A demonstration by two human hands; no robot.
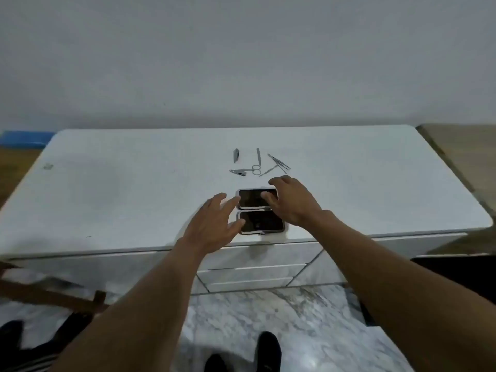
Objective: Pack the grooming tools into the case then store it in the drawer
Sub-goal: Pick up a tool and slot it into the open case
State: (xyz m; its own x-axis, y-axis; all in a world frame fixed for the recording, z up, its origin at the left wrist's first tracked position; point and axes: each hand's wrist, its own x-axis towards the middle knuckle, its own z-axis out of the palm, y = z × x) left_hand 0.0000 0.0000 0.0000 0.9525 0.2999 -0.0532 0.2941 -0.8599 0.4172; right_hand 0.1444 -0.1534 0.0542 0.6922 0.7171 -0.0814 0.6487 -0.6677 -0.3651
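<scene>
- Steel grooming tools [257, 163] lie loose on the white tabletop [120, 189], at twelve o'clock from the open case [259, 210]; nothing is packed yet.
- Among them are small scissors [255, 169], a straight file-like piece [258, 156] and crossed thin tools [277, 165] at two o'clock from the case.
- They look light, stiff, thin and slippery; they are probably best pinched at mid-shaft or by the scissor loops, away from the points.
- The case lies flat in two dark-lined halves near the tabletop's front edge. Both halves look empty, though the lining is too dark to be sure.
- The left hand [214, 224], fingers spread, rests at the case's nine o'clock side and holds nothing.
- The right hand [292, 202], fingers spread, touches the far half at three o'clock and pinches nothing.
- The drawers [249, 272] below, at six o'clock, look shut.
</scene>
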